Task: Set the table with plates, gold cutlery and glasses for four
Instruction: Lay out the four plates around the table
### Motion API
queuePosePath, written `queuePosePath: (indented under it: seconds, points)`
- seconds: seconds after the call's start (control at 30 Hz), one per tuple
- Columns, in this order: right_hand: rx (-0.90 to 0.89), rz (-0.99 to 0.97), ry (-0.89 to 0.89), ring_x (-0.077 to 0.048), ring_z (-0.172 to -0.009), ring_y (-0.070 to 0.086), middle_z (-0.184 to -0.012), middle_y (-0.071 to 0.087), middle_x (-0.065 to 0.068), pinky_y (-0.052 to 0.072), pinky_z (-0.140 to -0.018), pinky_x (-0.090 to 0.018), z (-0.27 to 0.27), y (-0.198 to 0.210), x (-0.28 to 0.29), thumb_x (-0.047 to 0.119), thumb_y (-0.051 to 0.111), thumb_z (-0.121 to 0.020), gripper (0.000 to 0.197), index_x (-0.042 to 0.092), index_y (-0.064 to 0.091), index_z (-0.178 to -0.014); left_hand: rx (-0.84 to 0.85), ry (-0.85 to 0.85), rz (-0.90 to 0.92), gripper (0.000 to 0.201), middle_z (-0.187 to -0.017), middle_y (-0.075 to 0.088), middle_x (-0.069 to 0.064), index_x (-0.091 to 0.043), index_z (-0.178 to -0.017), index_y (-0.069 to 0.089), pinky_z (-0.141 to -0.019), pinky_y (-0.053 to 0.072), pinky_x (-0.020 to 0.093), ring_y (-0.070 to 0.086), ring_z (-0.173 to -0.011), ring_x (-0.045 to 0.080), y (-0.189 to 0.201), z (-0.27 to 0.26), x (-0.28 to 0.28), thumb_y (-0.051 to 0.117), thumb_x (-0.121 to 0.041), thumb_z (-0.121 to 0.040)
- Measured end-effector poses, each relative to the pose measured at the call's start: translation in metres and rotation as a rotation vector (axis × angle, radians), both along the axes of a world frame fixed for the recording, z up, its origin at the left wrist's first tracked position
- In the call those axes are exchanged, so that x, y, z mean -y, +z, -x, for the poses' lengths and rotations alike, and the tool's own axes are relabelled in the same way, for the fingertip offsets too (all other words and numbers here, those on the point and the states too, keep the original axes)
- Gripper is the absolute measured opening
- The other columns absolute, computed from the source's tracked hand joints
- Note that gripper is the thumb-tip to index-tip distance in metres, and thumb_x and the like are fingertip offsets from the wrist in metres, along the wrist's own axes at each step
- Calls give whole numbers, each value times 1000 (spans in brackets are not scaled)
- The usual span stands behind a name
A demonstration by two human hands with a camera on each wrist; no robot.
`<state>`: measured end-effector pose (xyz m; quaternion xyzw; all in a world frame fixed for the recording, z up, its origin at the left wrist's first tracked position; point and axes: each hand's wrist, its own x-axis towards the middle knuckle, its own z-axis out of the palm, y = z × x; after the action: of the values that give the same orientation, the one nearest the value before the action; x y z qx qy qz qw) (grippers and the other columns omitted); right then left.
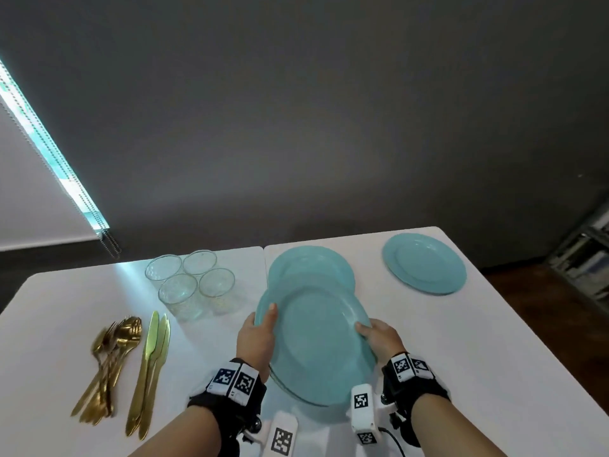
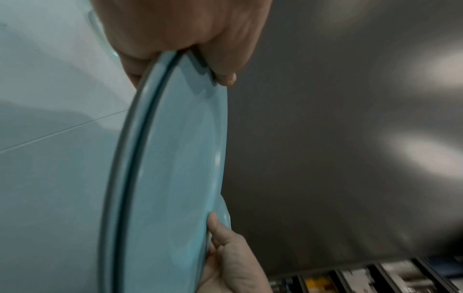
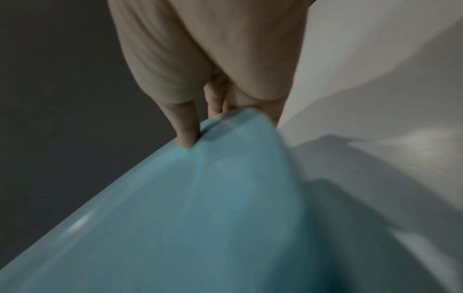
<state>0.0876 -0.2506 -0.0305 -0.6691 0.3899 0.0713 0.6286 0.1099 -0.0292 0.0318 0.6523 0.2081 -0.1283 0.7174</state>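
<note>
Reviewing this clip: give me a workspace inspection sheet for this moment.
Surface: white table, seam across its middle.
Job's things: held plates, apparently two stacked; another plate behind them; far plate set; four glasses; gold knives; gold forks and spoons.
Clutter: nothing seen.
Grippers: left hand and right hand grip the held plates' rims.
Cables: black lead at right wrist.
Surroundings: grey wall, window blind, shelving.

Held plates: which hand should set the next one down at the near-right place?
Probably the right hand. It grips the held plates' right rim, beside the bare near-right table. The left hand grips the left rim, nearer the gold cutlery, and can steady the rest.
</note>
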Motion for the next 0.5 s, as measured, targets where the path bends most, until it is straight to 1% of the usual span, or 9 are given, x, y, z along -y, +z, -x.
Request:
queuePosePath:
  seconds: [0.03, 0.1, 0.17, 0.23, 0.3, 0.4, 0.43, 0.47, 0.5]
  points:
    - [-7, 14, -35, -37, -95, 68, -96, 72, -18, 52, -90, -52, 11, 0, -2, 17, 73, -78, 13, 10, 70, -89, -10, -48, 1, 16, -107, 66, 16, -18, -89, 60, -88, 54, 48, 65, -98, 34, -2, 6, -3, 57, -34, -91]
    - [-25, 35, -109, -35, -92, 68, -96, 71, -17, 53, -89, -49, 37, 4, -8, 15, 74, -78, 10, 13, 67, -85, -36, -122, 15, 25, -110, 66, 17, -15, -98, 62, -89, 54, 49, 65, -100, 34, -6, 17, -6, 57, -38, -90]
    - [-35, 45, -171, -34, -93, 67, -96, 70, -15, 53, -89, -46, 64, 10, -12, 13, 73, -80, 11, 13, 65, -87, -51, -182, 45, 41, -113, 66, 15, -9, -113, 61, -92, 53, 48, 64, -103, 33, -7, 28, -7, 55, -43, -90]
    - [-55, 52, -221, -33, -94, 66, -96, 69, -15, 53, -90, -45, 88, 15, -11, 12, 70, -82, 13, 11, 64, -93, -43, -266, 13, 53, -118, 64, 12, -9, -122, 59, -98, 49, 47, 62, -108, 30, -8, 37, -7, 48, -52, -91]
    - [-59, 57, -259, -32, -90, 66, -94, 69, -15, 53, -91, -44, 108, 16, -1, 13, 67, -86, 9, 9, 66, -94, -6, -332, -54, 66, -122, 62, 11, -11, -123, 59, -102, 45, 47, 59, -111, 30, -11, 43, -6, 38, -63, -88]
    - [-53, 118, -308, -35, -97, 66, -102, 69, -18, 51, -94, -49, 129, 3, 30, 22, 61, -89, 29, 1, 66, -108, 53, -333, -149, 91, -124, 62, 14, -11, -122, 60, -102, 44, 48, 58, -114, 31, -24, 44, -6, 29, -78, -70]
    - [-59, 126, -339, -35, -98, 66, -101, 69, -18, 50, -95, -49, 135, 2, 39, 22, 58, -91, 31, -3, 64, -108, 56, -319, -171, 95, -124, 62, 14, -11, -121, 60, -101, 45, 49, 58, -114, 32, -29, 43, -6, 28, -81, -65]
    - [-59, 136, -380, -35, -96, 65, -98, 67, -18, 50, -96, -48, 142, 6, 46, 21, 55, -92, 30, -7, 62, -103, 61, -302, -191, 95, -124, 62, 16, -11, -120, 61, -101, 45, 49, 58, -114, 33, -28, 43, -6, 27, -81, -67]
    - [-76, 153, -419, -35, -95, 63, -96, 64, -16, 49, -96, -48, 150, 7, 55, 19, 53, -94, 27, -7, 60, -97, 67, -286, -219, 89, -125, 61, 17, -9, -121, 60, -101, 44, 49, 57, -114, 34, -23, 43, -6, 26, -77, -73]
